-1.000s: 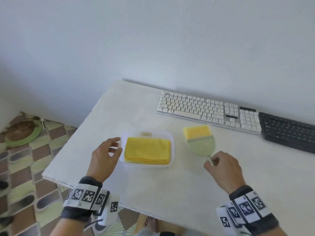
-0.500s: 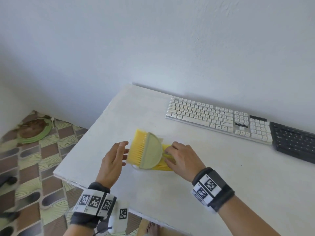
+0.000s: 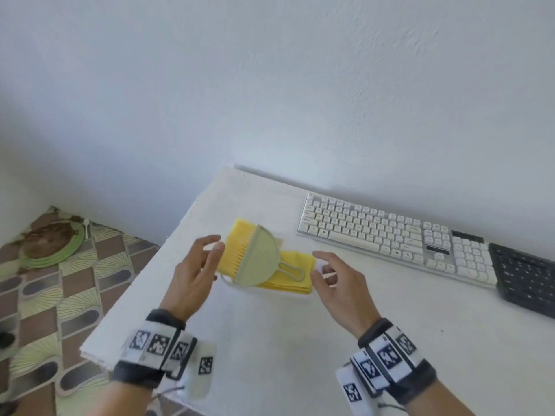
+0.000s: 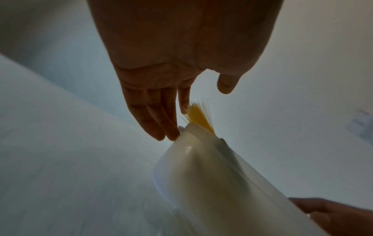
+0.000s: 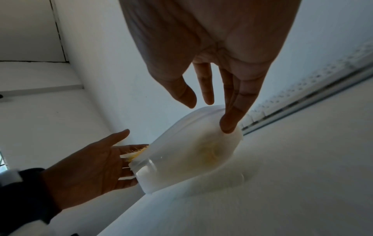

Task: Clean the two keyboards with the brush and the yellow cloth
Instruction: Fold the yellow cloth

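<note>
A pale green brush [image 3: 255, 259] with yellow bristles lies on the folded yellow cloth [image 3: 292, 274] in a translucent white tray [image 5: 193, 153], bristles hanging over the tray's left end. My left hand [image 3: 198, 265] is open beside the bristles, its fingertips [image 4: 167, 132] at the tray's rim. My right hand [image 3: 330, 274] is open at the tray's right end, and one of its fingertips [image 5: 228, 126] touches the tray wall. The white keyboard [image 3: 390, 235] lies along the wall, and the black keyboard [image 3: 525, 277] lies to its right.
The white table [image 3: 285, 340] ends at a left edge close to my left hand. Below it is a patterned floor with a green plate [image 3: 51, 244].
My right hand carried the brush left, laid it on the cloth in the tray and let go of its handle. Both hands now flank the tray.
</note>
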`<control>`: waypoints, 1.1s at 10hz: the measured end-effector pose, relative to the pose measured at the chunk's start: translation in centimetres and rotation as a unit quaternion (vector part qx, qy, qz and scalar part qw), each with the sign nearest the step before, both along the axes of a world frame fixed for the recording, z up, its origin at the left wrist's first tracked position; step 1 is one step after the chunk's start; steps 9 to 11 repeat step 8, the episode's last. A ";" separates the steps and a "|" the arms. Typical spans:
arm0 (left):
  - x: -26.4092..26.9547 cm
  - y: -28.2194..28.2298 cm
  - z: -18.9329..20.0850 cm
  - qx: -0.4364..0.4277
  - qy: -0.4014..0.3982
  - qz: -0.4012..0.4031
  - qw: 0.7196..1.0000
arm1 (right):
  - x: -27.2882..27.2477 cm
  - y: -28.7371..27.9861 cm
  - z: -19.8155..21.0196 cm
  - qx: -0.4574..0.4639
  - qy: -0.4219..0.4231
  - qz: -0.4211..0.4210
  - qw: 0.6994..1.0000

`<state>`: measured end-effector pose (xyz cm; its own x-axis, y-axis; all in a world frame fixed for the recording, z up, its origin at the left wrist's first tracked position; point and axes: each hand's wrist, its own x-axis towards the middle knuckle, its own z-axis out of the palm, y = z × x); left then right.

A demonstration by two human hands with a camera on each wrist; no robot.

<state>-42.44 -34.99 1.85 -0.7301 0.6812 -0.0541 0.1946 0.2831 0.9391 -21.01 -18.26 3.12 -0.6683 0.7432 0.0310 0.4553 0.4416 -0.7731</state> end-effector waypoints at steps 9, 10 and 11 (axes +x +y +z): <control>-5.3 5.1 -1.8 -0.003 0.123 0.073 0.990 | 1.8 5.2 4.7 -0.031 0.097 -0.014 0.995; -5.3 5.1 -1.8 -0.003 0.123 0.073 0.990 | 1.8 5.2 4.7 -0.031 0.097 -0.014 0.995; -5.3 5.1 -1.8 -0.003 0.123 0.073 0.990 | 1.8 5.2 4.7 -0.031 0.097 -0.014 0.995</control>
